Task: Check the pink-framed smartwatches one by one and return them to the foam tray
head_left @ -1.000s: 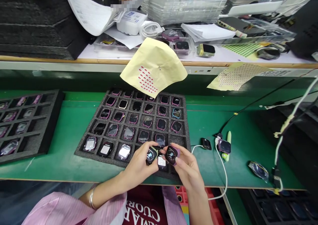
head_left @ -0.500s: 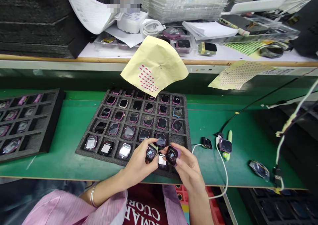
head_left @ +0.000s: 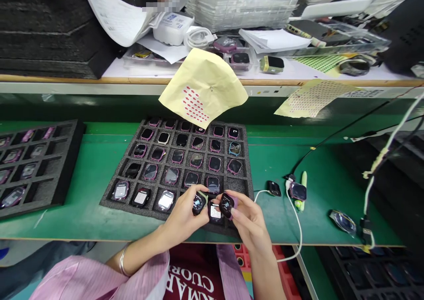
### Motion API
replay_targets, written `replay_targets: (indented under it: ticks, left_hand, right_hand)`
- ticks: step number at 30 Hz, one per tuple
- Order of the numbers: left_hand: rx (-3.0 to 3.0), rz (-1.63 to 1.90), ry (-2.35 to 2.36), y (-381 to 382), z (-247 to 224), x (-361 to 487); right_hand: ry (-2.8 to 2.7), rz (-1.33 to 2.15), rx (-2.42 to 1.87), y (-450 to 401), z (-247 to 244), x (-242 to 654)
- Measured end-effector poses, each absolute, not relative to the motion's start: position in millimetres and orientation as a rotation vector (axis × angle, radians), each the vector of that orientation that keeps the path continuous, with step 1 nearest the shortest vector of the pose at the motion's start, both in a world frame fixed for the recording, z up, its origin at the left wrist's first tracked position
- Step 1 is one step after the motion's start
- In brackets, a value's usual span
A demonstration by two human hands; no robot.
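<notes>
My left hand (head_left: 186, 211) is closed on a smartwatch (head_left: 199, 202) with a light green edge and a lit dial. In my right hand (head_left: 249, 216) is a second smartwatch (head_left: 227, 205), purple-cased, its dark screen also lit and turned toward me. Both are held above the front right of a black foam tray (head_left: 139, 208). Between the hands, a watch with a bright white screen (head_left: 215, 212) sits in a tray compartment. Many more watch bodies, mostly purple-rimmed, fill the other compartments. My fingers hide part of the tray's front row.
Another foam tray (head_left: 62, 172) with watches lies at left. On the right are a small black device (head_left: 274, 188) on a white cable, a watch (head_left: 298, 191) with a green strap, and a bagged item (head_left: 343, 223). A yellow sheet (head_left: 205, 84) hangs from the shelf edge.
The whole view has shifted slightly. Both hands keep hold of the same watches, in nearly the same place over the tray.
</notes>
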State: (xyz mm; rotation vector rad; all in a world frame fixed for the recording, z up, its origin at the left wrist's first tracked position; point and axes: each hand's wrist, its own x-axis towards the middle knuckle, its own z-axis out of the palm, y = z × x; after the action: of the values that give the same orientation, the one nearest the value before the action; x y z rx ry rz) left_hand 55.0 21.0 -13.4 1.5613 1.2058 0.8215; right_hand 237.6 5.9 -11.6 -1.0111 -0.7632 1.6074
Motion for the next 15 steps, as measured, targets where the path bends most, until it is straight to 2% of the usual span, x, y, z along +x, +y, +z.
replay_targets:
  ticks: [11, 15]
  left_hand:
    - [1.514, 0.918, 1.211, 17.9, -9.1, 51.9]
    - [1.534, 1.071, 1.188, 11.9, -6.1, 48.3]
  right_hand:
    - [-0.806, 1.543, -0.987, 3.9, -10.2, 242.1]
    - [-0.831, 1.540, -0.894, -2.0, -8.1, 247.0]
